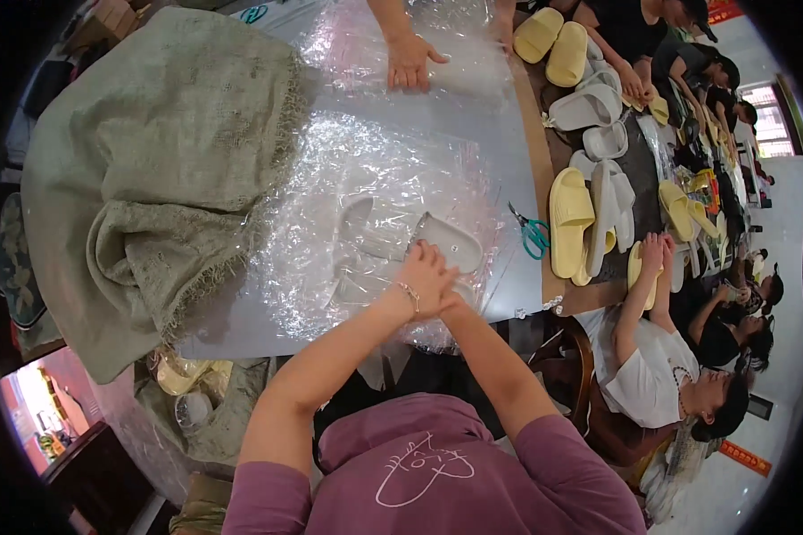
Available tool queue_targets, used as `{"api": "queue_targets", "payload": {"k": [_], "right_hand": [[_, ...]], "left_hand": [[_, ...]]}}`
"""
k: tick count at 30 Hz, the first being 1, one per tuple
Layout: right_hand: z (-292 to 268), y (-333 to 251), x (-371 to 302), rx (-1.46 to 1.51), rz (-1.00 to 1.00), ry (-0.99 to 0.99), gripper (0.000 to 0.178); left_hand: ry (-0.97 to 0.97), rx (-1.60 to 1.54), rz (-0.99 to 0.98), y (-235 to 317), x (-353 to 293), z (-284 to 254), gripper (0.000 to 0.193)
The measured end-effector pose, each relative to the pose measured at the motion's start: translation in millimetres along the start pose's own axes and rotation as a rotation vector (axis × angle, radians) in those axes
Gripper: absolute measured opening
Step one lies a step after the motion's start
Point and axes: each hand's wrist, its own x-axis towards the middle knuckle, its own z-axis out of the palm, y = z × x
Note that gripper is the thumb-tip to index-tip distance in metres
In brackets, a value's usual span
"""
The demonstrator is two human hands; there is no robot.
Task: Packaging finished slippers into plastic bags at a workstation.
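Observation:
Both my hands meet over a pair of grey slippers lying on a heap of clear plastic bags (312, 178). My left hand (426, 275), with a bracelet at its wrist, lies with fingers stretched over the near edge of one grey slipper (455, 242). Close against it is my right hand (450, 301), its fingers mostly hidden beneath the left one. The other grey slipper (352, 290) shows faintly to the left, apparently under the clear film. Whether the slipper by my hands is inside a bag I cannot tell.
Burlap cloth (161, 143) covers the table's left side. Teal-handled scissors (533, 236) lie right of the bags. Yellow slippers (569, 214) and grey ones (608, 205) line the right side. Across the table, another person's hand (409, 62) rests on plastic. Several people sit along the right.

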Motion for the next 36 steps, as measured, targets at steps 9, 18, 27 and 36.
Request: {"api": "queue_targets", "payload": {"k": [9,18,27,36], "right_hand": [[-12.8,9.1,5.3,0.021,-0.026,-0.094,0.035],[-24.0,-63.6,50.6,0.25,-0.025,0.083,0.027],[-24.1,32.9,18.6,0.34,0.068,0.011,0.035],[-64.3,110.9,-0.1,0.284,0.534,0.354,0.014]], "left_hand": [[-0.21,0.351,-0.942,-58.6,-55.1,-63.8,0.071],[0.134,0.777,-0.422,-196.2,-177.3,26.6,0.065],[0.229,0.384,-0.614,-162.5,-129.6,20.8,0.053],[0.564,-0.042,-0.371,-63.1,-37.8,-12.1,0.065]]}}
